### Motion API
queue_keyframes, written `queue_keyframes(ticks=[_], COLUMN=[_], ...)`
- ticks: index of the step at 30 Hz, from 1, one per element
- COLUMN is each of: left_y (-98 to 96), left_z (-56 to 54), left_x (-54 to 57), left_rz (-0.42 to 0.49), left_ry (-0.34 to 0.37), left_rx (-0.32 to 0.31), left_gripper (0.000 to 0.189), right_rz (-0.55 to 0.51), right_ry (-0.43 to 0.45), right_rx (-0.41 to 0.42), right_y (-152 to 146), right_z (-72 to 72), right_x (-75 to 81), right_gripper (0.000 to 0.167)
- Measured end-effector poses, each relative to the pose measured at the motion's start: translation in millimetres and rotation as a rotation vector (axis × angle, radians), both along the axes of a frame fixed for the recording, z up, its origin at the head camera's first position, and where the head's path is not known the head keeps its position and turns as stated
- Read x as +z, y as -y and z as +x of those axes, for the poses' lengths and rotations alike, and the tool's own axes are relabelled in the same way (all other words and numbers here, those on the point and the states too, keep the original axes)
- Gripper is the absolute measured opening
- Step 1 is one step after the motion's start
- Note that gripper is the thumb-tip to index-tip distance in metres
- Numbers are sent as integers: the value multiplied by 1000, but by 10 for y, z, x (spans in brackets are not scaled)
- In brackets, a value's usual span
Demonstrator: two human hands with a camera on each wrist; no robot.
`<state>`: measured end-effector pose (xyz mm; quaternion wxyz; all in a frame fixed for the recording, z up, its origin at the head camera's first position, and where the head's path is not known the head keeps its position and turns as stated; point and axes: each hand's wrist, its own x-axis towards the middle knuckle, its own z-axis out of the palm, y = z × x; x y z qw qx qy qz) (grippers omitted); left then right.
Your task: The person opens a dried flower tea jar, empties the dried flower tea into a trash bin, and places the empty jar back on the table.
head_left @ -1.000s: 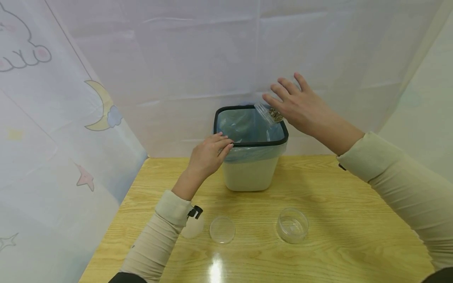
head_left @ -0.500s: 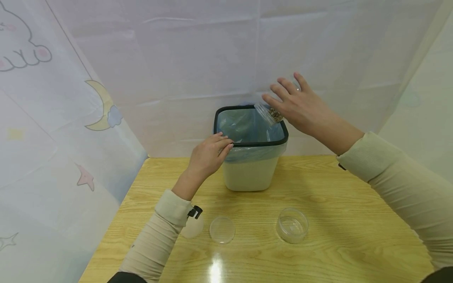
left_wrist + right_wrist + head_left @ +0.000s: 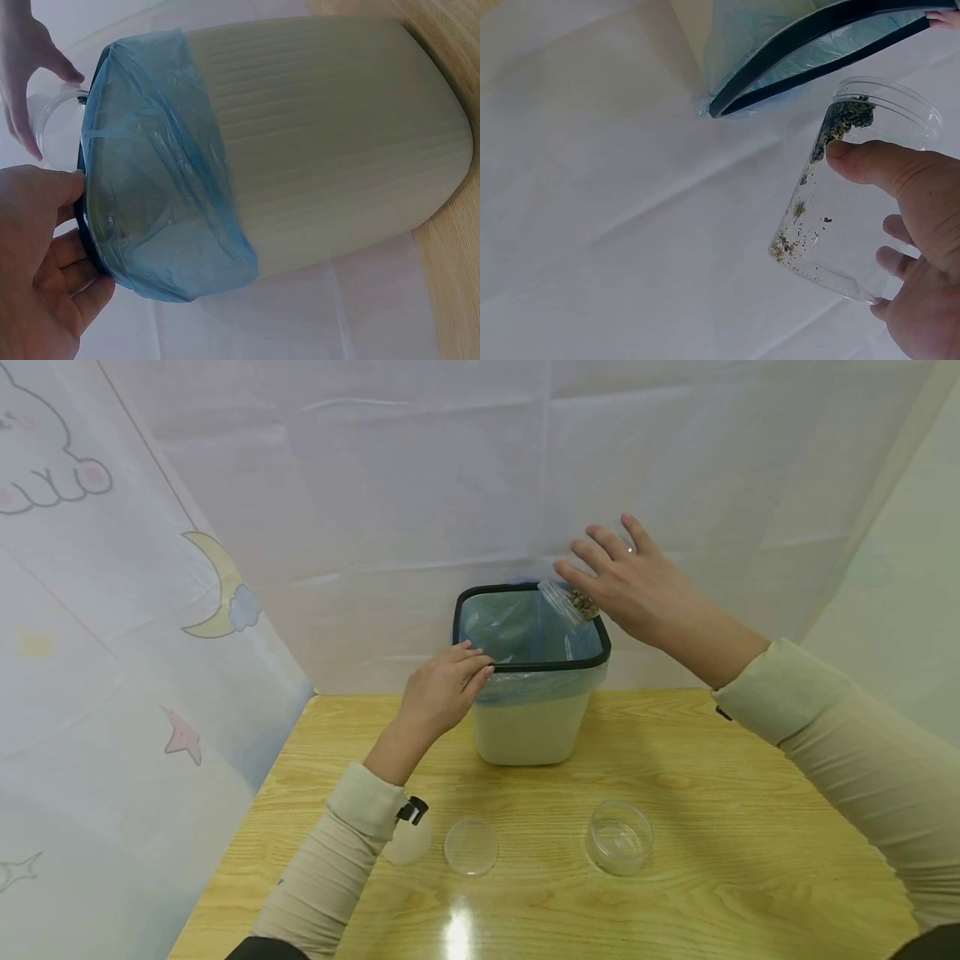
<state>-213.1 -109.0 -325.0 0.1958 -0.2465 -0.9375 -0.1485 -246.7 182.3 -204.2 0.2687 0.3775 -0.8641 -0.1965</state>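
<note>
A pale waste bin (image 3: 528,727) with a black rim and a blue plastic liner (image 3: 161,187) stands at the back of the table. My left hand (image 3: 442,689) grips its near left rim; in the left wrist view the thumb and fingers lie on either side of the edge. Above the bin's right side, my right hand (image 3: 645,589) holds a clear jar (image 3: 802,202), tilted mouth-down towards the opening. Dark dried flakes (image 3: 847,116) have gathered near the jar's threaded mouth, and small bits cling to its base and wall. The bin's inner bottom is hidden.
On the wooden table (image 3: 720,827), a clear round container (image 3: 619,838) stands at front right. A clear disc (image 3: 471,847) lies left of it, and a whitish disc (image 3: 410,841) is partly covered by the left sleeve. A pale sheet (image 3: 420,485) hangs behind the bin.
</note>
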Motion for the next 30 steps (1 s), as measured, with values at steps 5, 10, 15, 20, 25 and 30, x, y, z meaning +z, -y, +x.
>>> queue_keyframes(ticks=[5, 10, 15, 20, 25, 30], left_y=[6, 6, 0, -2, 0, 3], left_z=[-3, 0, 4, 2, 2, 7], left_x=[-6, -8, -9, -16, -18, -15], left_rz=[0, 0, 7, 10, 4, 4], left_ry=[0, 8, 6, 0, 3, 5], left_rx=[-1, 1, -5, -8, -1, 3], left_gripper=[34, 34, 34, 35, 35, 35], right_rz=[4, 27, 31, 44, 57, 72], right_ry=[3, 1, -11, -8, -30, -57], right_rx=[-6, -9, -4, -9, -3, -4], right_y=[8, 26, 38, 40, 42, 39], right_z=[3, 8, 10, 15, 11, 7], right_x=[3, 3, 1, -6, -16, -18], right_gripper=[84, 85, 86, 88, 88, 89])
